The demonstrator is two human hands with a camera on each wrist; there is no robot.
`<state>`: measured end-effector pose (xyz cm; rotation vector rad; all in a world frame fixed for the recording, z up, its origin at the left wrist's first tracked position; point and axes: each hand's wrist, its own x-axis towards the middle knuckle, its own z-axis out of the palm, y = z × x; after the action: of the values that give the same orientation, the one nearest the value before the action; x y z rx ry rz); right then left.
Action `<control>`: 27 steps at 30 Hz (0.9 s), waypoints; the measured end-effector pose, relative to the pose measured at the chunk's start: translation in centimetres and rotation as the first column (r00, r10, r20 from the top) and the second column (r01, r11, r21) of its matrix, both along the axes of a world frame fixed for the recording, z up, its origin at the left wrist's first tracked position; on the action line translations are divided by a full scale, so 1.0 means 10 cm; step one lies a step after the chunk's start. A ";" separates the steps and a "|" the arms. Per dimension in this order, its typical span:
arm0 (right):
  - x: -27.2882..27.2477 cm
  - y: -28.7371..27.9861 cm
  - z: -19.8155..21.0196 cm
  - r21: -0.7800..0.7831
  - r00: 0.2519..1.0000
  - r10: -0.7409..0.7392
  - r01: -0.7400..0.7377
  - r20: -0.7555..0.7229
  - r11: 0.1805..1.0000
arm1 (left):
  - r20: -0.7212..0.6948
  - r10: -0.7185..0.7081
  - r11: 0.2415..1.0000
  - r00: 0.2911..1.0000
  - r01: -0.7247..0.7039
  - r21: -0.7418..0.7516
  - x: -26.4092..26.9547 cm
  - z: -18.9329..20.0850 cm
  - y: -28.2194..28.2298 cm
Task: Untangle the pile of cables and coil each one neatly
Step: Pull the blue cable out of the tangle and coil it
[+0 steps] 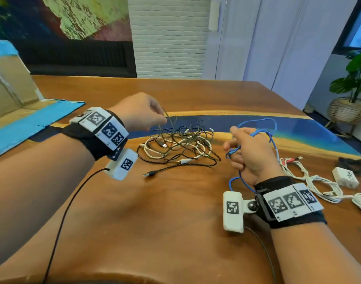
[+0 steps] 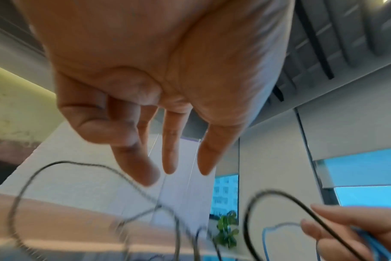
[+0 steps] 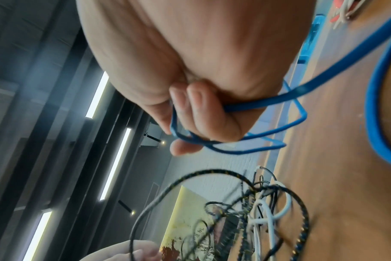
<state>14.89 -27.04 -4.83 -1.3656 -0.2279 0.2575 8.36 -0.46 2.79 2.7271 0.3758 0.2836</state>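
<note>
A tangled pile of black braided and white cables (image 1: pixel 181 144) lies on the wooden table (image 1: pixel 155 212), with a black USB plug (image 1: pixel 149 174) trailing toward me. My left hand (image 1: pixel 162 117) hovers over the pile's far left. Its fingers (image 2: pixel 167 159) are nearly straight, and the index fingertip touches a raised dark braided cable loop (image 2: pixel 67 162). My right hand (image 1: pixel 235 148) sits right of the pile, fingers curled round several loops of a blue cable (image 1: pixel 257 121). In the right wrist view the blue cable (image 3: pixel 324 77) runs through the fist (image 3: pixel 190 123), above the pile (image 3: pixel 257 203).
White cables (image 1: pixel 315 181), a white adapter (image 1: pixel 344 177), a red-tipped plug (image 1: pixel 292 159) and a dark bundle (image 1: pixel 352 160) lie at the right edge. A cardboard box with blue tape (image 1: pixel 11 95) stands at the far left. A potted plant (image 1: pixel 354 78) is beyond the table.
</note>
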 end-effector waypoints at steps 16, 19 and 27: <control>-0.30 0.06 0.04 0.209 0.730 0.682 -0.660 -0.049 0.722 | 0.292 -0.395 0.526 0.871 0.475 -0.705 -0.14 -0.45 -0.91; -0.32 0.15 -0.05 0.073 0.764 0.631 -0.628 -0.134 0.775 | 0.245 -0.467 0.489 0.850 0.479 -0.729 -0.14 -0.62 -0.92; -0.27 0.23 -0.17 -0.118 0.860 0.496 -0.508 -0.117 0.853 | 0.245 -0.382 0.310 0.891 0.373 -0.874 -0.14 -0.96 -0.94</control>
<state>12.23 -24.70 -6.54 -1.4176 -0.5086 0.7831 7.00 -9.82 -6.82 1.5950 -0.1403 -0.0836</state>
